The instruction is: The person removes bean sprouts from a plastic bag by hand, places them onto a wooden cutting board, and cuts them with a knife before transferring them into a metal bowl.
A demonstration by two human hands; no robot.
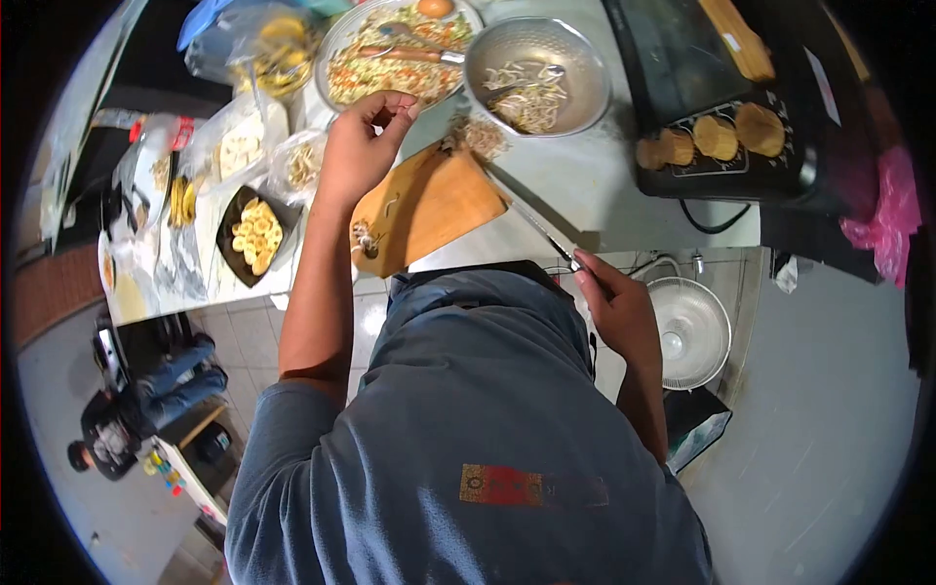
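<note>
My left hand (369,141) is raised over the upper left of the wooden cutting board (439,210), thumb and fingertips pinched together; anything between them is too small to make out. In my right hand (616,297) is the handle of a knife (534,218), whose blade reaches up and left along the board's right edge. Small pale scraps (365,237) and a thin sprout lie on the board. A heap of brownish trimmings (480,136) sits at its top edge. Just above stands a metal bowl (597,83) holding bean sprouts (531,97).
A tray of chopped vegetables (390,78) holds a wooden-handled utensil and an egg (435,8). A dark square bowl (234,234) of sliced yellow food is at left. At right are a black appliance (721,180) and a colander (690,331). Another person (107,434) is at lower left.
</note>
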